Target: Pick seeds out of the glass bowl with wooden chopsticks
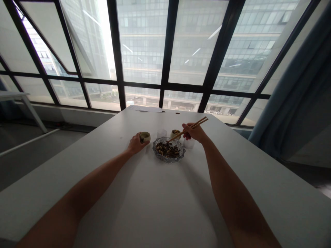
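Note:
My left hand is wrapped round the side of a small pale-green cup with a dark mark on it, left of a glass bowl. In my right hand is a pair of wooden chopsticks, slanting down to the left. Their tips reach the back rim of the clear glass bowl, at the dark and tan small pieces inside it; whether they grip a piece is too small to tell. Behind the chopsticks stands a second small cup with orange-brown pieces in it.
Two translucent cups stand by the bowl, one behind it and one under my right hand. Papers lie at the far end of the white table. Windows are beyond, a blue curtain at right, another table at left.

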`<state>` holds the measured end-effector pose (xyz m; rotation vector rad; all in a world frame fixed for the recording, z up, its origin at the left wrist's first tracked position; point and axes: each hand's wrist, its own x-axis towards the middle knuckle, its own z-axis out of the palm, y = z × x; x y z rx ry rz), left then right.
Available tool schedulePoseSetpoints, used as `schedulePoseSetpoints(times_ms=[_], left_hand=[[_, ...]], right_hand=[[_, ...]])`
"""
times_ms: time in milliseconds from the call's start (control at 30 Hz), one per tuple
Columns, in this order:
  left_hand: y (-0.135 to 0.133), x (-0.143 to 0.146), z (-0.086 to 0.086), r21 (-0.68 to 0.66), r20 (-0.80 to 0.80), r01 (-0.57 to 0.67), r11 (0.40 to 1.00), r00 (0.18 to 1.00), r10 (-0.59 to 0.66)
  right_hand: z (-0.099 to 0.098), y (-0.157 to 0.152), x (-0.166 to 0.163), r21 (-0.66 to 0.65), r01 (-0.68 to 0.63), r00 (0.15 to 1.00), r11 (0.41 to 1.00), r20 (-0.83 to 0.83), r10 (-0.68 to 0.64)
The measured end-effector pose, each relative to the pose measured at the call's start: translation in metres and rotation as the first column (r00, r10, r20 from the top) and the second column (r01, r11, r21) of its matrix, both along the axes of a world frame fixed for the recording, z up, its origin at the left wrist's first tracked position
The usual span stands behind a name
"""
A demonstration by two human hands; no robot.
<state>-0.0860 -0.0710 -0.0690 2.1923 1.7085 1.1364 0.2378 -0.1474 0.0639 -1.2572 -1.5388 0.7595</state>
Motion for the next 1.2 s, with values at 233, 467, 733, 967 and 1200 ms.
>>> schedulePoseSetpoints(times_ms=[233,467,733,967,1200], left_hand=[[-0.003,0.000,0.003,-0.031,-0.010,-0.015,0.999,1.000,0.014],[-0.002,0.000,0.003,-0.032,-0.025,-0.021,0.999,0.999,0.020],[-0.002,-0.001,0.006,-0.051,0.064,0.013,0.999,0.998,-0.010],[0.000,-0.004,0.004,0.059,0.244,0.069,0.996,0.966,-0.082],[0.000,-0.003,0.003,0.261,0.216,0.133,0.956,0.957,-0.192]], right_hand=[[0.009,0.009,0.016,-0.046,0.115,0.958,0.992,-0.259,-0.123],[0.014,0.008,0.018,-0.070,0.099,0.937,0.993,-0.329,-0.117],[0.008,0.001,0.012,0.046,0.039,0.984,0.998,-0.178,-0.030],[0.006,-0.004,0.004,0.113,-0.061,0.998,0.992,0.025,0.058],[0.003,0.000,0.006,0.121,-0.074,0.996,0.990,0.056,0.068]])
